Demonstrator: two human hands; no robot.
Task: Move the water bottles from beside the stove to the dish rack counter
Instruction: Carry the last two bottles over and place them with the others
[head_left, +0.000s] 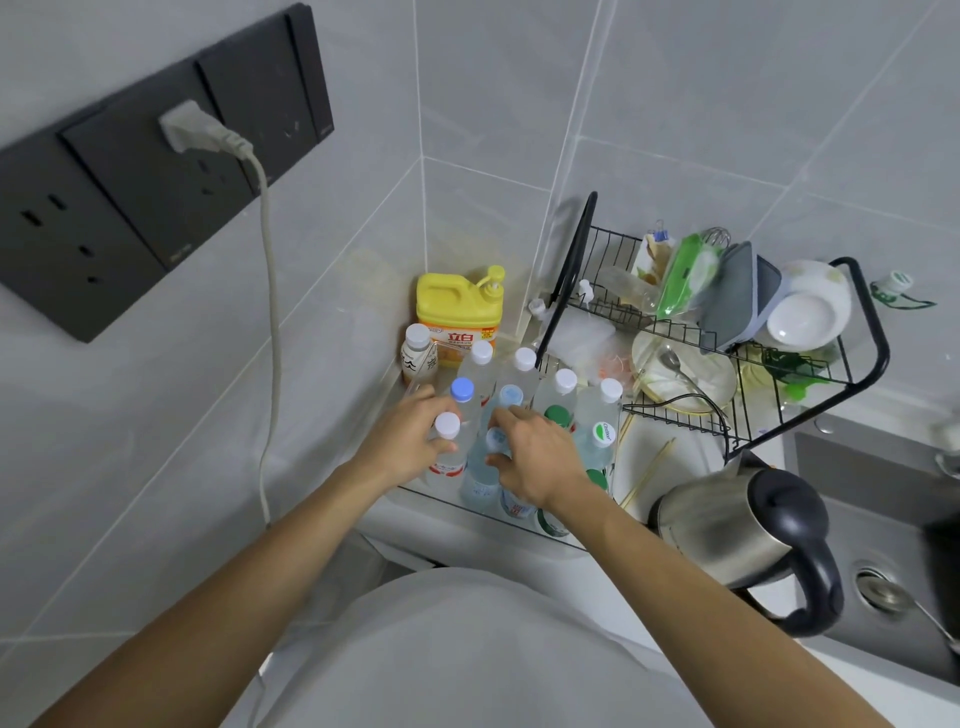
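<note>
Head view: left hand (410, 441) is gripping a white-capped bottle (445, 452), fingers clamped around its neck; right hand (535, 462) is curling its fingers on a clear bottle (488, 467). Water bottles (524, 379) are crowding the desk (649, 462) corner. Kettle (737, 540) is sitting right; behind, yellow detergent jug (460, 312) and dish rack (727, 332) are hemming them in.

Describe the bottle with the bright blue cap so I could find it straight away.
Start at the yellow detergent jug in the tiled corner, left of the black dish rack. In front of it stands a cluster of clear water bottles. The blue-capped bottle is at the cluster's left, just above the left hand; its neighbours mostly wear white caps.
</note>
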